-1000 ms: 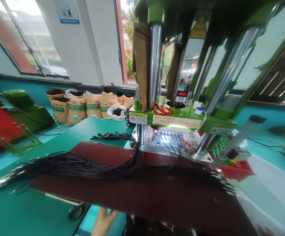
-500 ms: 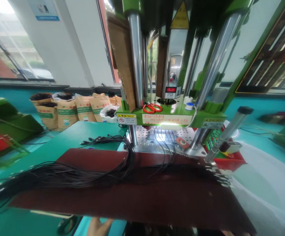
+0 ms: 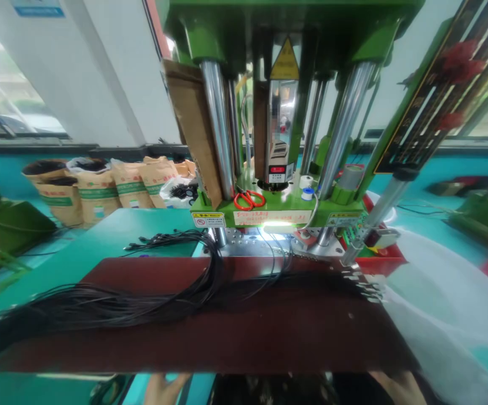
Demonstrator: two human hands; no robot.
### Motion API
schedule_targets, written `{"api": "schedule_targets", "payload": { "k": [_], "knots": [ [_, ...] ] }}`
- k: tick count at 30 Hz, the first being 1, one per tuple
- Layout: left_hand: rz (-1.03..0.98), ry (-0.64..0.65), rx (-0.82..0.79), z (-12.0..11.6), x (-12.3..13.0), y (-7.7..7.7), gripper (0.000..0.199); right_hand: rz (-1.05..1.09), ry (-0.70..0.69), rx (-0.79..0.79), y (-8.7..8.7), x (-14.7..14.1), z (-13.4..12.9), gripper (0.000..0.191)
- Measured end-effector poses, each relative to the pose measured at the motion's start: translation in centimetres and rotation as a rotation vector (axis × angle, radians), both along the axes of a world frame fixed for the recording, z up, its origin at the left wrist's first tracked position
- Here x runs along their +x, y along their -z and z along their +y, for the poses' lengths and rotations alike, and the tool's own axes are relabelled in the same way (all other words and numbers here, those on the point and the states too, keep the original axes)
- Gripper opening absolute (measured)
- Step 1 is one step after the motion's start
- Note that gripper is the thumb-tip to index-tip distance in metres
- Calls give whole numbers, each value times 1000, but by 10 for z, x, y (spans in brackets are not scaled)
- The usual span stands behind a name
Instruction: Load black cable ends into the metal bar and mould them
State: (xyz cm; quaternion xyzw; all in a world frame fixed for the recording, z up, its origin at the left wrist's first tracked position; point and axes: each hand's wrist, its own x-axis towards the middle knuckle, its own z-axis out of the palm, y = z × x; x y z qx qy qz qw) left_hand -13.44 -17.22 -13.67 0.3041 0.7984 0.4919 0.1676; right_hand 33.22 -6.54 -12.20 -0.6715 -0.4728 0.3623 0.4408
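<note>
A dark red-brown board (image 3: pixel 235 343) lies across the front, with a long bundle of black cables (image 3: pixel 117 306) on it. Thin cables run from the bundle to the metal plate (image 3: pixel 248 245) of a green press (image 3: pixel 265 218). At the board's front edge, my left hand (image 3: pixel 163 388) shows only in part, thumb and a finger apart, with nothing visible between them. My right hand (image 3: pixel 400 388) is at the front right edge, blurred, its fingers hidden by the board. Red-handled scissors (image 3: pixel 249 200) rest on the press's crossbar.
A green table (image 3: pixel 113 233) extends at the left, with paper sacks (image 3: pixel 98 191) behind it. A slanted metal post (image 3: pixel 376 216) and a red tray (image 3: pixel 389 260) stand right of the press. A large whitish round surface (image 3: pixel 442 287) is at the far right.
The press's green crossbar and upper housing have come down, narrowing the gap above the metal plate. The view has shifted to the right. More of my right hand now shows.
</note>
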Motion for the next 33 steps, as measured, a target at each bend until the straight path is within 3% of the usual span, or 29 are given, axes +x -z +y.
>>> {"api": "schedule_targets", "payload": {
  "k": [4,11,16,22,27,33],
  "knots": [
    [-14,26,-46,-2,-7,6,65,39,-35,-39,-12,-8,-1,39],
    [10,22,-68,-4,0,-1,65,72,-34,-23,-25,-15,-5,55],
    [-30,11,-40,-4,-9,13,69,80,-68,12,-31,-16,-5,61],
    [-109,57,-115,-4,-28,26,71,116,-65,-19,-35,-17,-7,55],
    [-99,88,-137,-6,-30,30,68,68,-79,-27,-30,-15,-7,49],
    [-38,102,-101,-7,-21,26,70,59,-11,108,-3,-7,-4,42]
  ]
}}
